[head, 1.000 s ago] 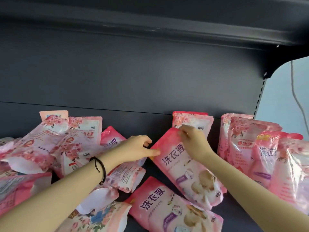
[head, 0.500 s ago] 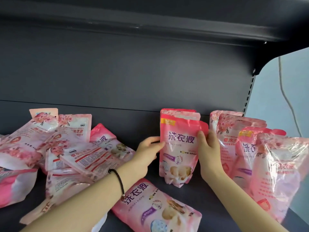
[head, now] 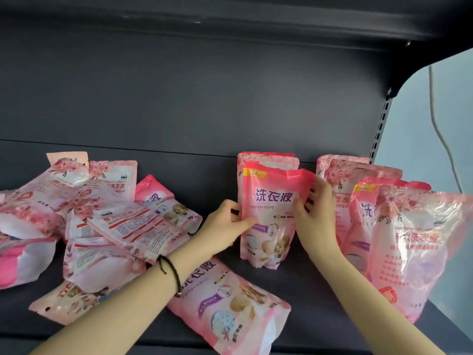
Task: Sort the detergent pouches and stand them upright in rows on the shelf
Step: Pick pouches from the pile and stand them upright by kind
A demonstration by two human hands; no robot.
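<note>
Both hands on one pink pouch, which stands upright mid-right on the shelf, just in front of a rear pouch near the back panel. The left hand pinches its left edge, thumb on the front, fingers curled behind. The right hand grips the right edge the same way. So the grip is narrow, closed on the pouch from both sides.

Risks, as I judge them:
- The pouch is soft w/ a rounded bottom. Let go too fast and it prob. slumps fwd onto the flat pouch lying just in front, or rocks back & knocks the rear pouch.
- The upright rows sit v. close to the right wrist, and the front bag there looks tilted. A careless pull-out of that arm could tip it toward the shelf edge.
- The loose pile at left mixes designs, some face down, so it's easy to misread a type & start a wrong row.
- The left forearm crosses over the flat pouch, so dragging it back could sweep that one off the front.
</note>
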